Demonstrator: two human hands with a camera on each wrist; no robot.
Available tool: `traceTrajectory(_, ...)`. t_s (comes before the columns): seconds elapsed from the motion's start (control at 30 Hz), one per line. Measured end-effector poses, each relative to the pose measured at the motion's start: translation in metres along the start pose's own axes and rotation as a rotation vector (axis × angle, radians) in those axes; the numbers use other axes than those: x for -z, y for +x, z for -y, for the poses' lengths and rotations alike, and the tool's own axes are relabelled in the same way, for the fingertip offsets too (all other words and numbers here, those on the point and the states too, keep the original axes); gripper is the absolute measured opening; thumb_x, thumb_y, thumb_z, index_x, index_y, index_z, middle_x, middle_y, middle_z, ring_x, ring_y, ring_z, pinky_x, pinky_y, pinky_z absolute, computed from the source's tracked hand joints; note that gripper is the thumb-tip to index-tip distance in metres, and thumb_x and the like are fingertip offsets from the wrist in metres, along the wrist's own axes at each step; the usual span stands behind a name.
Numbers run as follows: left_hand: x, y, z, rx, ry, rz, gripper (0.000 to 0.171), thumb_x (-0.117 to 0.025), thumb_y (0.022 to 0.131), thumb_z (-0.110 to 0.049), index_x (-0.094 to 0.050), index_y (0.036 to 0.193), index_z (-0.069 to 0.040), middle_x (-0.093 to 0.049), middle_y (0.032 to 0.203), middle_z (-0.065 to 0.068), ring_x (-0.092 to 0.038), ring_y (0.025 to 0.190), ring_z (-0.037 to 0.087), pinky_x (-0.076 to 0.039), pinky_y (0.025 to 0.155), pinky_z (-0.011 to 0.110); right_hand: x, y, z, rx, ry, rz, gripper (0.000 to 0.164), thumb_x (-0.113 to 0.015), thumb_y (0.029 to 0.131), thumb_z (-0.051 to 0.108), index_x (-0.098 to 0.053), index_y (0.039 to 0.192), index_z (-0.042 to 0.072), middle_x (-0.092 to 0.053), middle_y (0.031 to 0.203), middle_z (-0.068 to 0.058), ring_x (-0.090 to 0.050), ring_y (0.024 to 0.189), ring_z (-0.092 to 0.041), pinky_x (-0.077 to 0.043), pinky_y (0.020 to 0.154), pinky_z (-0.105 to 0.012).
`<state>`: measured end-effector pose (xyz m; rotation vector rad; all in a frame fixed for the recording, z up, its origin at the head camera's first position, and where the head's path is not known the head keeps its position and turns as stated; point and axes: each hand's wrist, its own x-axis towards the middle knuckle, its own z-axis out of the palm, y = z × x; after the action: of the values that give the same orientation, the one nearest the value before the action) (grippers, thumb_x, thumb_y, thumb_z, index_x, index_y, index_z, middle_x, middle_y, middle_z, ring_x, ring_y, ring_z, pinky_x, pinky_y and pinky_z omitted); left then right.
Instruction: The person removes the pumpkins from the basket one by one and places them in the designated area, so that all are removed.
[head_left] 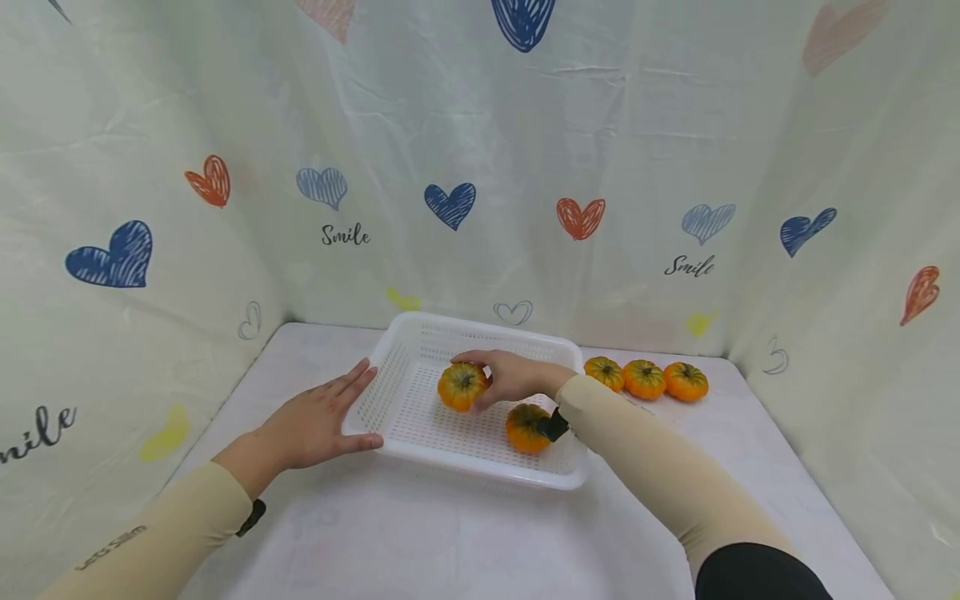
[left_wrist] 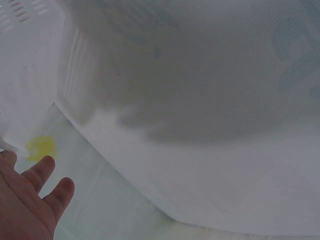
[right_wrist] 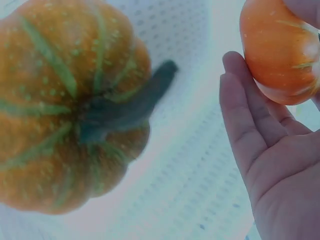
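Observation:
A white slotted plastic basket (head_left: 480, 473) sits on the table, slightly turned. My right hand (head_left: 517, 377) holds a small orange and green pumpkin (head_left: 461, 387) over the basket's middle, fingers and thumb on its sides. In the right wrist view, the fingertips (right_wrist: 232, 92) lie along the underside of the held pumpkin (right_wrist: 277, 50). A second small pumpkin (head_left: 525, 429) rests inside the basket below my right wrist; its dark stem (right_wrist: 130, 112) shows close up. At the basket's left end, my left hand (head_left: 318, 421) touches the rim, fingers extended and thumb spread toward the near corner.
Three more small pumpkins (head_left: 643, 380) stand in a row on the white-covered table (head_left: 420, 542), right of the basket. A cloth backdrop (head_left: 517, 125) printed with hearts rises behind the table and on both sides.

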<state>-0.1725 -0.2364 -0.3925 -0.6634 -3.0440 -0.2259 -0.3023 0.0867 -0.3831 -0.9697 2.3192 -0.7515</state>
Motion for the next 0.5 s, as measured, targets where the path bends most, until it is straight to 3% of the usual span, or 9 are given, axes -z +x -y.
traceTrajectory(0.27, -0.002, 0.000, 0.000, 0.008, -0.004, 0.001, 0.111, -0.045, 0.083, -0.083, -0.024, 0.158, -0.004, -0.019, 0.164, 0.014, -0.036, 0.140, 0.040, -0.037, 0.106, 0.059, 0.013, -0.009, 0.005, 0.015, 0.072, -0.049, 0.080, -0.085, 0.082, 0.023, -0.043, 0.150, 0.029, -0.051, 0.137, 0.003, -0.053, 0.115, -0.022, -0.050, 0.096, -0.031)
traceTrajectory(0.5, -0.001, 0.000, 0.001, -0.007, 0.003, -0.006, 0.109, -0.046, 0.084, -0.082, -0.025, 0.157, -0.003, -0.020, 0.163, 0.015, -0.037, 0.140, 0.040, -0.037, 0.107, 0.058, 0.026, -0.022, 0.005, 0.030, 0.134, -0.083, 0.082, -0.084, 0.082, 0.022, -0.041, 0.152, 0.026, -0.052, 0.135, 0.001, -0.056, 0.111, -0.023, -0.053, 0.091, -0.031)
